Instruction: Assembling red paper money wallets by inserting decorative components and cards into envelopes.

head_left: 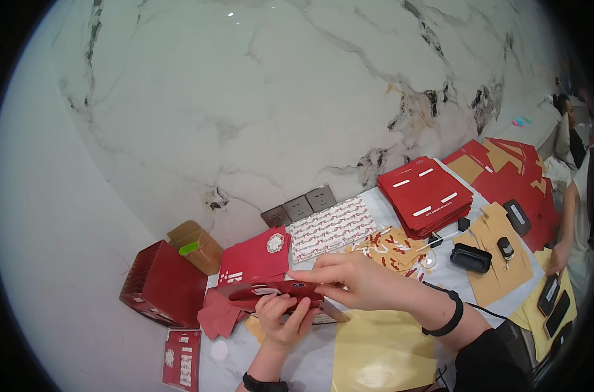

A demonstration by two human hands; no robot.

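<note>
Above the table's near middle, both my hands are on a folded red card sleeve (243, 298). From below, my left hand (280, 320) grips it with bent fingers against its front. My right hand (355, 279) pinches the sleeve's upper right edge; what lies between those fingertips is partly hidden. The sleeve stands tilted, its opening slightly gaping at the left. Just behind it lie red printed sheets (261, 255) with a white rosette shape. Small red card pieces (218, 315) rest to the left of my left hand.
A red box (165, 284) and a brown carton (195, 247) stand at left. Stacked red flat sleeves (424, 196), a patterned white sheet (329, 228) and paper offcuts (389, 250) lie farther back. Yellow paper (383, 353) is near. Another person's hand (558, 257) touches phones at right.
</note>
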